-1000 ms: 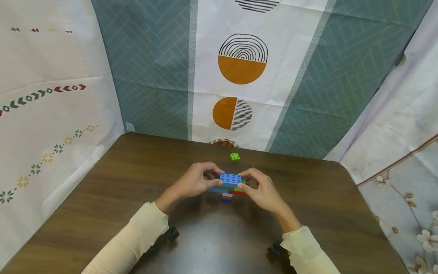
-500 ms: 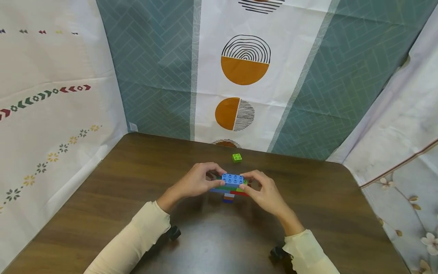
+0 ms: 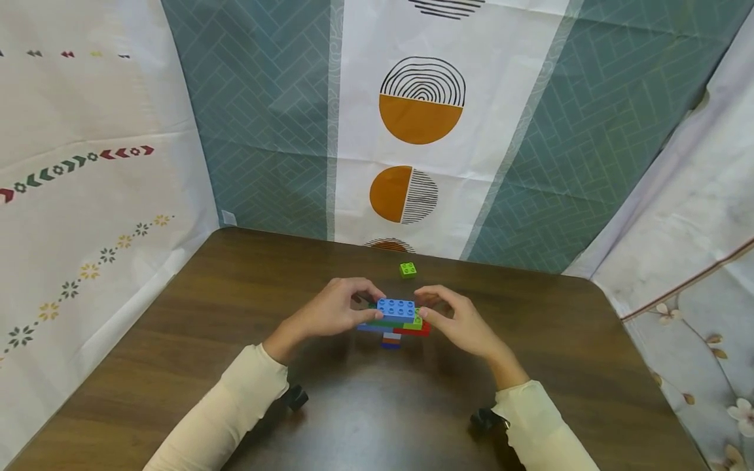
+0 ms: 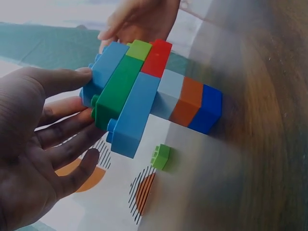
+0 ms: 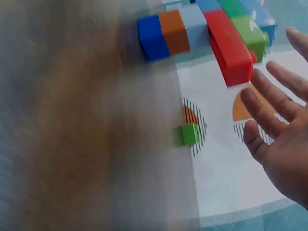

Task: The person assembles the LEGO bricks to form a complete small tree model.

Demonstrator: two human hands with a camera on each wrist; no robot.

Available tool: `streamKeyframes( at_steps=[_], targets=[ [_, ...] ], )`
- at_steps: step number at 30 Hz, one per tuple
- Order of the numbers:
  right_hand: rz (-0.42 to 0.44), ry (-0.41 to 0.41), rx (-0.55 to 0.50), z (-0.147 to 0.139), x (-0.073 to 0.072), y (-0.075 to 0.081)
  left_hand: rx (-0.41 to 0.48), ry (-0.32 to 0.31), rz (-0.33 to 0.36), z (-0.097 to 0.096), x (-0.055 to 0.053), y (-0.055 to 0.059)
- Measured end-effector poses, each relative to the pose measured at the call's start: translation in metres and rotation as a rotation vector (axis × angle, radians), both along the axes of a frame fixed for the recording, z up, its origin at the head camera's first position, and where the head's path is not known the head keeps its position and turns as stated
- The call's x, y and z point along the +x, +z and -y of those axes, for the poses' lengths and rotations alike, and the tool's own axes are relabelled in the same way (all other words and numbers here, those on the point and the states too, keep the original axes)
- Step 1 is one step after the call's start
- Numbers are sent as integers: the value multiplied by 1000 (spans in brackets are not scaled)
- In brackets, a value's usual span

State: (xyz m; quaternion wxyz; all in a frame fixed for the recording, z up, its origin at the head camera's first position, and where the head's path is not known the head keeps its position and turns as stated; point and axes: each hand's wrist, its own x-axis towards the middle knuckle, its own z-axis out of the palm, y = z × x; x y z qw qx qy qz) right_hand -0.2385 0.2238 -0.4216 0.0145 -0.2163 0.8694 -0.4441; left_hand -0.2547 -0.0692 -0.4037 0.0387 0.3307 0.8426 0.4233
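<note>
In the head view, my left hand (image 3: 332,309) pinches the left end of a blue building brick (image 3: 396,309) between thumb and fingers. This brick tops a stack of toy bricks. Below it, the left wrist view shows a dark green brick (image 4: 118,89) beside a lime brick (image 4: 139,49). Under those lie a lighter blue brick (image 4: 136,113) and a red brick (image 4: 157,57). A narrow column of pale grey, orange (image 4: 186,107) and dark blue (image 4: 207,109) bricks supports them on the table. My right hand (image 3: 462,325) is just off the stack's right end, fingers spread, holding nothing.
A loose lime brick (image 3: 408,270) lies on the brown wooden table (image 3: 247,281) behind the stack. Patterned cloths (image 3: 277,118) hang at the back and sides. Black wrist devices (image 3: 484,420) sit at both cuffs.
My right hand has let go of the blue brick's right end and moved slightly right, its fingers opening. The left hand keeps its pinch on the brick's left end.
</note>
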Motion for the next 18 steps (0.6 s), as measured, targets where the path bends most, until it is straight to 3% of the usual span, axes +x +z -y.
streamKeyframes(
  at_steps=[9,18],
  targets=[
    [-42,-18,7,-14,-43,7,-1,-20,25,7,-5,2],
    [20,-6,1,-14,-85,3,-22,-24,22,14,-7,3]
  ],
)
